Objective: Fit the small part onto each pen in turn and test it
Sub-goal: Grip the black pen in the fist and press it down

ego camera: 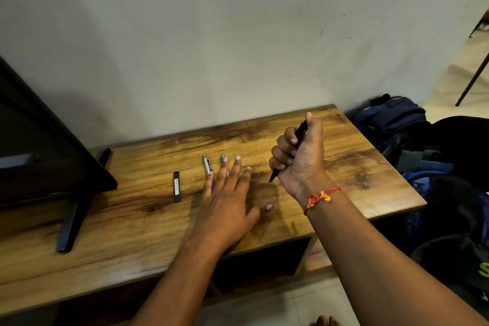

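While the right hand (299, 156) is clenched in a fist around a black pen (291, 149), tip slanting down just above the wooden table (132, 206), the left hand (227, 193) lies flat with fingers spread over two more pens, a grey one (206, 164) and a green-capped one (223, 158), their long axes running away from the person toward the wall; the left hand is clearly nearer to these, touching them. The small part cannot be made out. The pens look smooth, slim plastic; the tabletop is glossy, dark-grained; a flat black stick (176, 186) lies apart to the left
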